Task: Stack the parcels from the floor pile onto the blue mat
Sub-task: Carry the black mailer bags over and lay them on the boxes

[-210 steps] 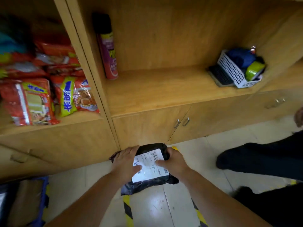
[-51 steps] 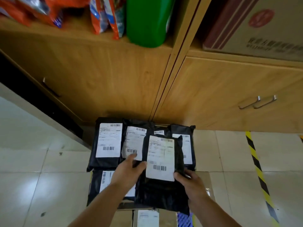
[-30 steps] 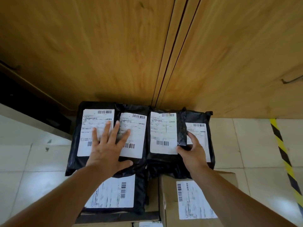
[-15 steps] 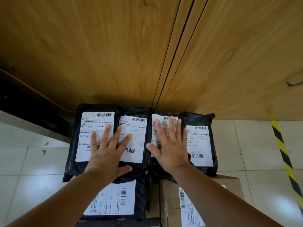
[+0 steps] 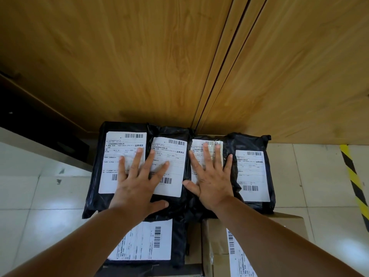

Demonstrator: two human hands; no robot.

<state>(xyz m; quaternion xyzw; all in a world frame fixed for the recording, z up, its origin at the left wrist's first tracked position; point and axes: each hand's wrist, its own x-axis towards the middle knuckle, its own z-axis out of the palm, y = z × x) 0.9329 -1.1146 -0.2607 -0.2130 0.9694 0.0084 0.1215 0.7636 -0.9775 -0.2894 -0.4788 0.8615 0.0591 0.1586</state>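
Several black plastic parcels with white barcode labels lie in a row against the wooden cabinet. My left hand (image 5: 139, 180) presses flat, fingers spread, across the far-left parcel (image 5: 111, 156) and the second parcel (image 5: 173, 156). My right hand (image 5: 211, 176) lies flat with spread fingers on the third parcel (image 5: 196, 148), the one just laid down. A fourth parcel (image 5: 253, 172) sits at the right end. Nearer me lie another black parcel (image 5: 147, 242) and a brown cardboard box (image 5: 215, 246). The blue mat is hidden under the stack.
Wooden cabinet doors (image 5: 179, 66) rise right behind the row. Pale floor tiles (image 5: 40, 196) spread to the left and right. A yellow-and-black tape stripe (image 5: 355, 180) runs along the floor at the right. A dark gap (image 5: 30, 116) shows at the left.
I carried a black parcel to the stack and laid it as third in the row. My right hand let go of its edge and went flat on top; it now lies slightly more spread.
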